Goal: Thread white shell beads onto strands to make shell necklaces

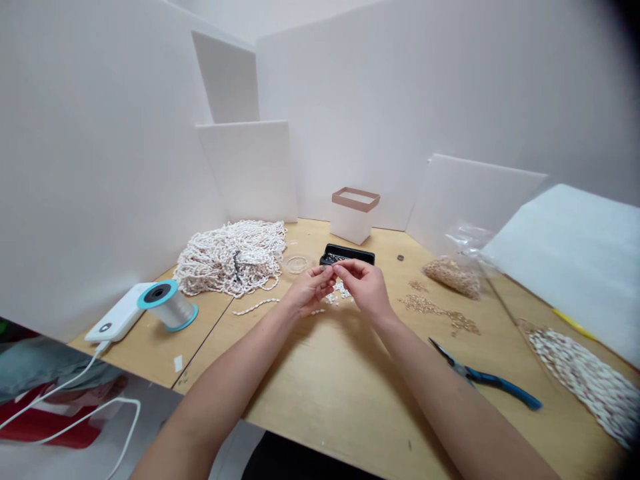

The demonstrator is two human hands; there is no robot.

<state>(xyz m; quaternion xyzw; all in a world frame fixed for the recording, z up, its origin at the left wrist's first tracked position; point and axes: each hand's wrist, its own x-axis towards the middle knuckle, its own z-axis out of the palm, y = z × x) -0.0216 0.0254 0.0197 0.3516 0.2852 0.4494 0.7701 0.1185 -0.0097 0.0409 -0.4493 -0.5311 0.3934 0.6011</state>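
Note:
My left hand and my right hand meet over the middle of the table, both closed with thumb and fingertips pinched together. Whatever lies between the fingertips is too small to make out. A short strand of white beads runs along the table and passes under my left wrist; whether that hand holds its end is hidden. Loose white beads lie below and between my hands. Just beyond the fingers stands a black tray with small shiny pieces in it, partly covered by my hands.
At left are a heap of white bead strands, a spool of clear line and a white power bank with a cable. Blue-handled pliers, gold-coloured bits, a filled plastic bag and bundled strands lie right. A box stands behind.

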